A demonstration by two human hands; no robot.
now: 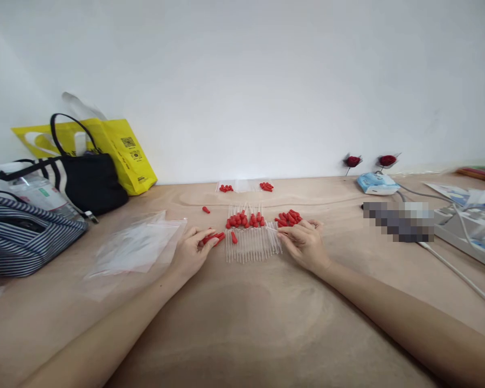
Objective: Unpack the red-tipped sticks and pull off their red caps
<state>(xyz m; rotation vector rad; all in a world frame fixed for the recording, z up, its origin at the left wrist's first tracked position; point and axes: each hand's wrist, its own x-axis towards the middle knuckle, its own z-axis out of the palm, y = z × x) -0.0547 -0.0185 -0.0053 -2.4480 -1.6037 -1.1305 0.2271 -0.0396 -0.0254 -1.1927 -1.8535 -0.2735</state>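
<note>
A row of clear plastic tubes [251, 245] lies on the wooden table [242, 323], with red rubber caps [244, 220] at their far ends. My left hand [192, 252] rests beside the row's left edge, fingers pinched on a red cap [215, 237]. My right hand [305, 243] sits at the row's right edge, fingers closed on a thin clear tube [271, 229]. A small heap of loose red caps [289, 217] lies just beyond my right hand. One stray red cap [206, 209] lies farther back on the left.
Clear plastic bags [135, 249] lie left of my left hand. Striped bag [22, 237], black handbag [87, 180] and yellow bag [123, 151] stand at the far left. More bagged tubes [244, 186] sit by the wall. A power strip [464, 231], cables and papers fill the right.
</note>
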